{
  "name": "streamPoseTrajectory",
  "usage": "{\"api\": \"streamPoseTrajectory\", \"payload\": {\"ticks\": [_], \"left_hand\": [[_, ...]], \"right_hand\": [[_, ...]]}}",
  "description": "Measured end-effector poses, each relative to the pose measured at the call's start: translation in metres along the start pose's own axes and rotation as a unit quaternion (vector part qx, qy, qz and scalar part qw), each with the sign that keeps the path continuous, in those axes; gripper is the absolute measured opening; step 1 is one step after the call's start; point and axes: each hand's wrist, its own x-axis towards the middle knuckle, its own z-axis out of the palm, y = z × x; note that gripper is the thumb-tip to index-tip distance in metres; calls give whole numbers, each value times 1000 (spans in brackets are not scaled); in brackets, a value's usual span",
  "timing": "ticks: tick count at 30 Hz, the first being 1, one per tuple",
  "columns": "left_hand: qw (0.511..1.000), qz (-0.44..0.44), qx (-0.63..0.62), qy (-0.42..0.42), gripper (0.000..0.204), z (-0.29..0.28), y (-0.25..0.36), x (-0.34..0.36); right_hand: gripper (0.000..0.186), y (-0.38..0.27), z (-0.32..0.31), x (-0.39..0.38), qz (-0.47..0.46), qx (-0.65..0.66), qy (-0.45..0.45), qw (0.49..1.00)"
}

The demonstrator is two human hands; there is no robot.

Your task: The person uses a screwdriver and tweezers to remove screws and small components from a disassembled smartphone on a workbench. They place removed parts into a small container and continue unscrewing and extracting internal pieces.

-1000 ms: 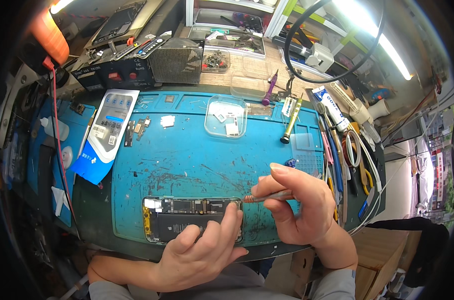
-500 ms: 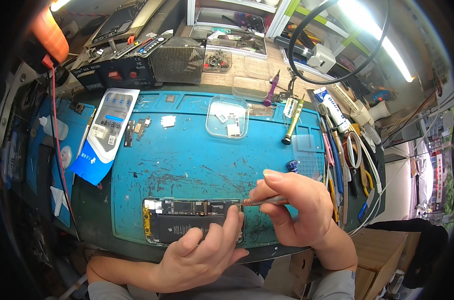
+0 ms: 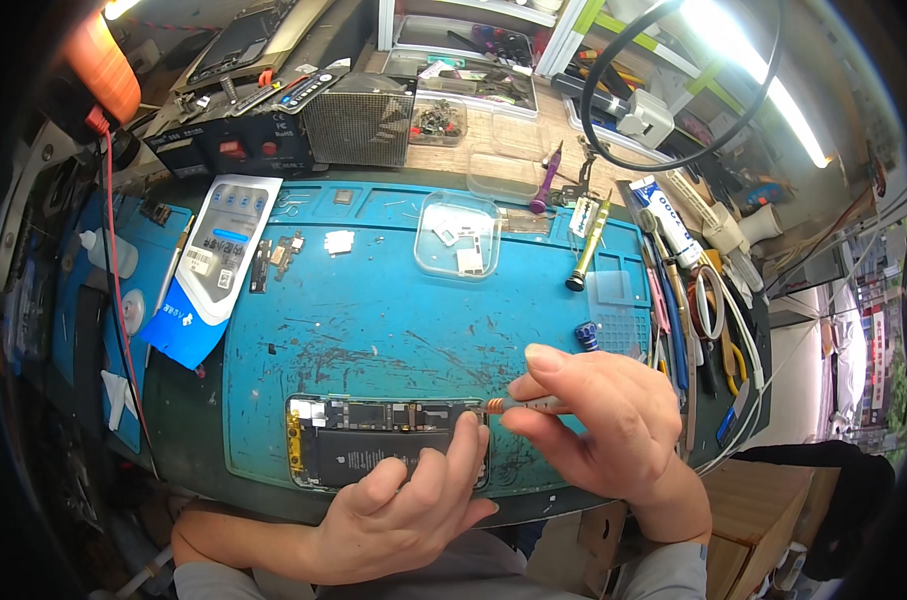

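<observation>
Your right hand [image 3: 614, 420] has a slim copper-tipped tool [image 3: 495, 405] pinched between thumb and fingers, its tip at the upper right corner of the opened smartphone [image 3: 299, 460], which lies flat near the front edge of the blue repair mat [image 3: 394, 310]. Your left hand [image 3: 399, 500] spans the phone's right end, index fingertip by that corner; whether its thumb clamps the frame, I cannot tell. If the tip skids inward, it could jab that fingertip or scratch the exposed circuit board [image 3: 369, 415]; pushing sideways too hard would likely cause that. A light hold might let the phone turn on the mat. Heavy pressure from your left palm or fingers could also strain the black battery [image 3: 339, 455] underneath.
</observation>
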Motion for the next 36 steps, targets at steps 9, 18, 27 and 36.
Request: {"api": "streamPoseTrajectory", "payload": {"ticks": [9, 18, 27, 36], "left_hand": [[1000, 7, 6, 7, 56, 0, 0, -2], [1000, -1, -5, 13, 56, 1, 1, -1], [1000, 4, 3, 19, 55, 1, 1, -1], [1000, -1, -19, 15, 55, 0, 0, -2]], "right_hand": [[46, 8, 4, 1, 9, 123, -30, 992], [48, -7, 3, 10, 62, 107, -29, 992], [50, -16, -12, 11, 86, 61, -119, 987], [47, -11, -7, 11, 40, 55, -92, 994]]}}
